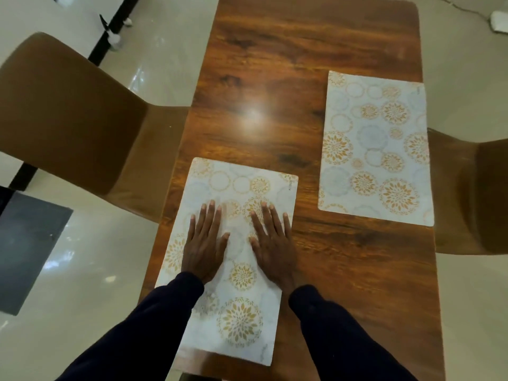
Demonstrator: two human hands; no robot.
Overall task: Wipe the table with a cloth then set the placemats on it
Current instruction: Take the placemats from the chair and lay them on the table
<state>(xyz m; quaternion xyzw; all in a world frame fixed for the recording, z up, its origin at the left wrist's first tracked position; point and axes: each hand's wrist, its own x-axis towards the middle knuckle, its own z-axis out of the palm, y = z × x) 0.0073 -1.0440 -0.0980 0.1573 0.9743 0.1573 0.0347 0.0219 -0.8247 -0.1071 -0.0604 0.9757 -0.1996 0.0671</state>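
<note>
A white placemat with gold flower circles (242,185) lies on the near left part of the wooden table (275,78). My left hand (204,240) and my right hand (273,243) both rest flat on its middle, fingers straight and spread, side by side. A second placemat of the same pattern (376,149) lies flat along the table's right edge, farther away, untouched. No cloth is in view.
A brown chair (68,119) stands at the table's left side and another brown chair (472,193) at the right side. A dark mat (27,251) lies on the pale glossy floor at the left. A white object (499,22) sits on the floor far right.
</note>
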